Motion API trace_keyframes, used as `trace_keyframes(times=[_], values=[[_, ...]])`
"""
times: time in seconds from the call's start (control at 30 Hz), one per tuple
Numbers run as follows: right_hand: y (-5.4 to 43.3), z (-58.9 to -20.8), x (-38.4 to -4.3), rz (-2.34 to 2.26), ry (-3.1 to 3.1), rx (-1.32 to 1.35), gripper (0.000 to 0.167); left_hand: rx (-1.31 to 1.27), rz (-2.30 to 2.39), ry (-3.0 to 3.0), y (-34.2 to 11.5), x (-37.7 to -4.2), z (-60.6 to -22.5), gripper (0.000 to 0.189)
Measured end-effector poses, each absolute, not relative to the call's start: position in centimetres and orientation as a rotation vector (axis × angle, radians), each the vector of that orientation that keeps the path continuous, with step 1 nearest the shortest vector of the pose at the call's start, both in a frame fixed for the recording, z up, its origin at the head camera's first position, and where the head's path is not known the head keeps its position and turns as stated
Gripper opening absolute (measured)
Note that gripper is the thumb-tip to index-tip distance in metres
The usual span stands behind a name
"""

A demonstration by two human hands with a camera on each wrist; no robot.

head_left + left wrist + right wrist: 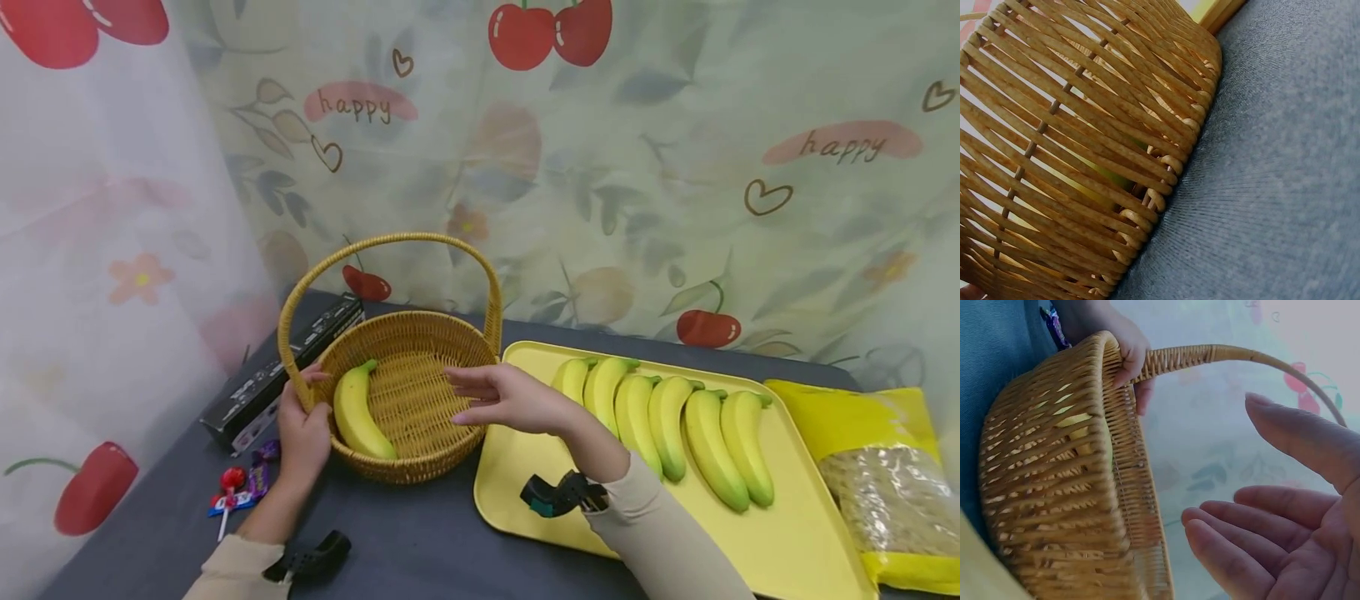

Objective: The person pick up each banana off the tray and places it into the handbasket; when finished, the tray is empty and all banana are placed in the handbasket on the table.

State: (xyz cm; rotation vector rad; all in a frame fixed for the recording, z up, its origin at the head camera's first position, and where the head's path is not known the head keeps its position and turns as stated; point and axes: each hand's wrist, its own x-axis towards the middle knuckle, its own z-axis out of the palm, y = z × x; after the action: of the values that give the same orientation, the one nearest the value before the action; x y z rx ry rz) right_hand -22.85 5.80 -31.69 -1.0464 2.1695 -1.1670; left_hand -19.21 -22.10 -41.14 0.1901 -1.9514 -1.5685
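Steadying a wicker basket [412,329], the left hand [306,429] curls its fingers over the left rim beside the foot of the handle. The right hand [517,400] holds nothing; its fingers are extended and spread slightly, over the basket's right rim. One banana [360,412] lies inside along the left wall; six bananas [670,425] lie in a row toward the far edge of a yellow tray [517,467], stems pointing to that edge. The step looks like filling the basket; another banana would call for the right hand to swing to the tray and close around one. The dark table [420,542] bears a black box [262,392] and sweets [258,481] near its left edge, and a yellow bag [885,492] at the tray's right edge. Printed curtains [637,108] hang behind and left.
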Motion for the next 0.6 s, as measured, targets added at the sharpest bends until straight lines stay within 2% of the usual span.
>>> trace_keyframes(times=[0.23,0.6], values=[[9.2,-33.0,-22.2,-1.361,2.12,-0.975,0.069,0.183,-1.55,-1.956,-22.1,-19.1,-41.2,0.035],[13.3,-35.8,-23.7,-1.578,2.29,-0.781,0.062,0.196,-1.555,-1.947,-22.0,-19.2,-41.3,0.035]])
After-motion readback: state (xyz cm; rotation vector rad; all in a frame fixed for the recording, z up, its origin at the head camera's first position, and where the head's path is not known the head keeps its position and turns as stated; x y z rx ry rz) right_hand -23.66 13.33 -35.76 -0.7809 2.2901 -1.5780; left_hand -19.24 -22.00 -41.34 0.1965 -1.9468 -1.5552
